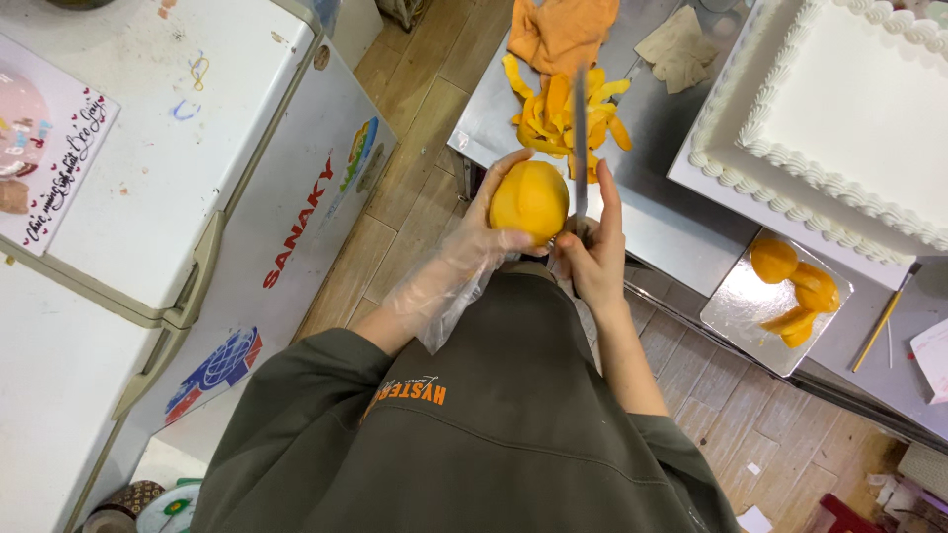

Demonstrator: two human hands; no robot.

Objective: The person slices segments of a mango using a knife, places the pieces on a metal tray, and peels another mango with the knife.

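1. The stainless steel worktable [652,212] is the landmark for all placements below. The person stands at its near edge, over the wood-plank floor.
2. A large rectangular white-iced cake with a piped shell border [849,118] occupies the far right of the worktable.
3. A white chest freezer with a coloured sticker on its side [197,148] stands well to the left of the worktable, across a strip of floor.
4. An orange cloth [563,30] lies at the far edge of the worktable; a heap of yellow-orange mango peel strips [553,114] lies just in front of it.
5. A small silver rectangular tray holding peeled mango pieces [746,306] sits at the near right edge of the worktable, below the cake.
6. The peeled, rounded yellow-orange mango [530,200] is held in the air just off the near left corner of the worktable.
7. The left hand [484,232], in a clear plastic glove, is closed around the mango, cupping it from the left and beneath.
8. The right hand [592,252], bare, is gripping the handle of a long, narrow steel knife [581,148].
9. Key relation: the blade's long axis runs straight away from the person, lying along the mango's right side, touching or very nearly so. The mango lies immediately left of the right hand.
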